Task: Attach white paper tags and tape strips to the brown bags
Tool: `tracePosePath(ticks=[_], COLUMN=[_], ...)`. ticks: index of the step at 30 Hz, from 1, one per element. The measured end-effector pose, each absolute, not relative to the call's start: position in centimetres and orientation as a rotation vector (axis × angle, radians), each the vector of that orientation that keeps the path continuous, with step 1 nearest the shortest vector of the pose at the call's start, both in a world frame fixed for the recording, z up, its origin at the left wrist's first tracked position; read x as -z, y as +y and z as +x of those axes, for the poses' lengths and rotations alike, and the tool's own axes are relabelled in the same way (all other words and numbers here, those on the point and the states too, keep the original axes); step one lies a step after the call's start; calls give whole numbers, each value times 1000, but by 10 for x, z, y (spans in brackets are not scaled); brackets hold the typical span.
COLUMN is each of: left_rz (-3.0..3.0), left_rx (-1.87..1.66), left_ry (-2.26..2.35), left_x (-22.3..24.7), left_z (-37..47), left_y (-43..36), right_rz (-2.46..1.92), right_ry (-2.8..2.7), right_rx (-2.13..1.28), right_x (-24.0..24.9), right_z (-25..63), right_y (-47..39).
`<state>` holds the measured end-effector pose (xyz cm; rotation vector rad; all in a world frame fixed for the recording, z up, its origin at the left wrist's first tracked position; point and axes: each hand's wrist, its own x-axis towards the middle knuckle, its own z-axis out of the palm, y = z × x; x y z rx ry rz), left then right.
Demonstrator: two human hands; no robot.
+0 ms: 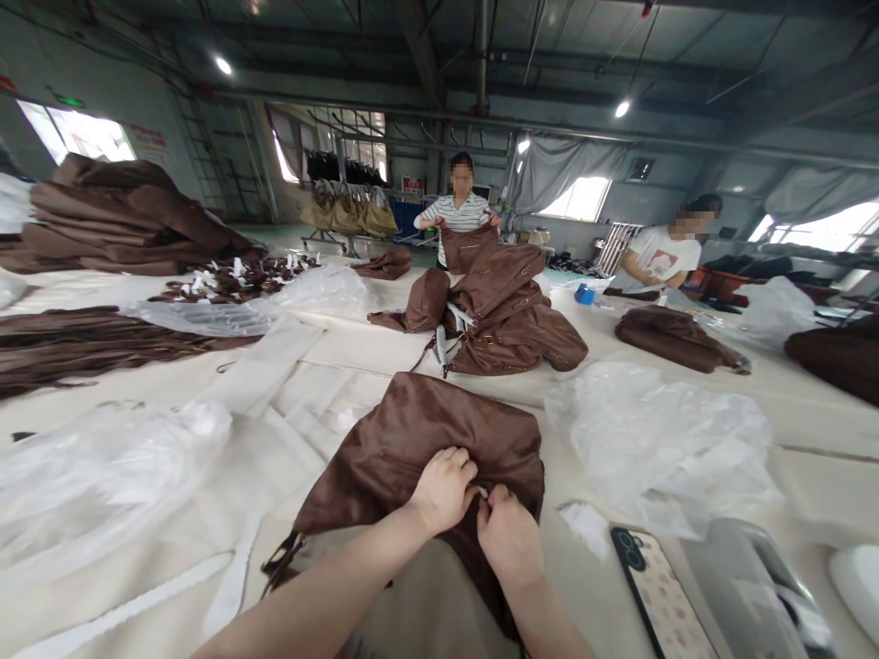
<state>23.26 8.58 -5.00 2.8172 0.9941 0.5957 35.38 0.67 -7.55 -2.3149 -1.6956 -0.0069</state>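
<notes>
A brown leather-look bag (453, 416) lies on the table in front of me, its pale grey-beige lining (412, 604) showing on the near side. My left hand (445, 485) rests on the middle of the bag, fingers curled and closed on its material. Close beside it on the right, my right hand (508, 535) is closed too, thumb against the fingers, gripping the bag near its opening. Between the fingertips a small whitish bit shows, too small to name. A metal buckle on a strap (280, 556) sits at the bag's left corner.
Clear plastic (666, 444) lies to the right, near a phone (663, 586) and a grey tape dispenser (755, 586). More brown bags (508, 311) are heaped ahead. A person (460, 215) across the table holds one up; another person (659, 252) stands at right. Brown pieces (124, 220) pile up left.
</notes>
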Motion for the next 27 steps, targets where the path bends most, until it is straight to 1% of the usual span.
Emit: tracePosePath(ticks=[4,9,12,16,18,21,24,27], left_rz=[2821,2784,2772,2765,2782,2747,2557,2481], left_rx=[-659,-761,-890,-909,-919,-1056,-1125,-1090], left_ry=[1081,1192,1139,959,976,1303,1694,1759], left_x=[57,69,73,60,47,34,38,50], left_z=[238,250,251,228,207,174,151,145], left_y=[85,89,90,89,94,114,138,151], right_rz=[-2302,-2272,-2226,-2178,-2135,-1954,-1789,-1806], right_ry=[-1786,-1845,-1843,-1826,-1807,-1838,-2009,-2240], right_rx=[86,107,98,76,72,108,229,419], right_x=[74,76,78,82,83,81,75,70], right_z=[343,336,338,345,349,350,347,340], right_y=[-1,-2,-2,-3,-3,2,12,23])
